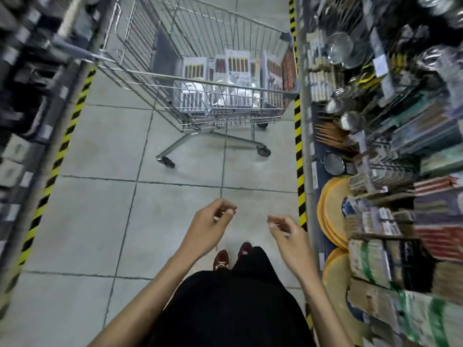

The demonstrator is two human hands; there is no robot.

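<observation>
Store aisle seen from above. A wire shopping cart [190, 75] of bright metal rod is standing on the grey floor tiles [100, 146] ahead of the person, well apart from both hands. It is holding flat, pale packs [236, 63], some leaning upright against the far and right walls and others lying on the bottom; each is showing a row of brown, stick-shaped pieces, and the printing is too blurred to read. The left hand [208, 226] and the right hand [288, 236] are hovering over the floor with fingers loosely curled towards the thumbs, gripping nothing. Round yellow discs [333, 209] are leaning in a stack at the foot of the right-hand shelving [400, 146], near the right hand but not touching it. Mesh strainers [340, 46] are hanging higher on that shelving. Yellow-and-black striped tape [298, 136] is edging the floor on both sides. Dark red shoes [221, 259] are showing below a black garment [225, 309].
</observation>
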